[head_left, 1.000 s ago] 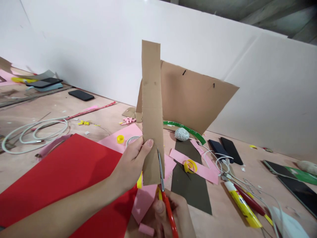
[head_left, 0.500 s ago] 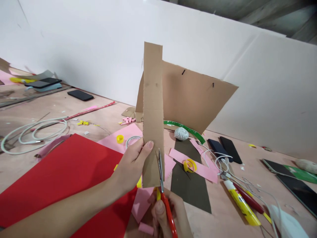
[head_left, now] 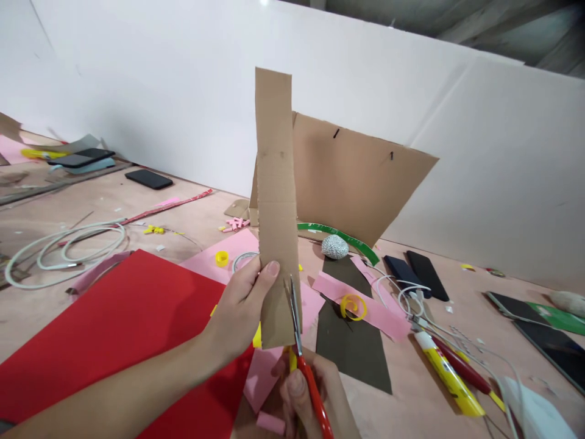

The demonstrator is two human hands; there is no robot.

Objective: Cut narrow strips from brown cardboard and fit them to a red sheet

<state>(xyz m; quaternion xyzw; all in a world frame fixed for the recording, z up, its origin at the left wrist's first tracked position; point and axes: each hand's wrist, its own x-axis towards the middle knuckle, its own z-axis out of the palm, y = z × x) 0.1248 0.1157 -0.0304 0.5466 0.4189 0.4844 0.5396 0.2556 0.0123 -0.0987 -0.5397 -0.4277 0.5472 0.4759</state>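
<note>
A long brown cardboard strip (head_left: 276, 183) stands upright in front of me, gripped near its lower end by my left hand (head_left: 242, 305) with the thumb on its front face. My right hand (head_left: 315, 390) is closed around red-handled scissors (head_left: 315, 390), below the strip. The scissor blades point upward and lie along the strip's lower right edge. A small yellow piece (head_left: 292, 360) shows by the fingers of my right hand. Beneath my left forearm spreads a red sheet (head_left: 150, 311), with pink paper (head_left: 265, 378) beside it.
Behind the strip, a larger cardboard panel (head_left: 351, 177) leans against the white wall (head_left: 159, 91). To the right lie a foil ball (head_left: 335, 247), yellow coil (head_left: 353, 307), dark strip (head_left: 351, 353), glue tube (head_left: 448, 372) and phones (head_left: 427, 275). A white cable (head_left: 64, 250) is coiled at left.
The cardboard strip's top has shifted slightly left and up, tilting a little. Both hands keep their holds, and the scissors have stayed near the same edge.
</note>
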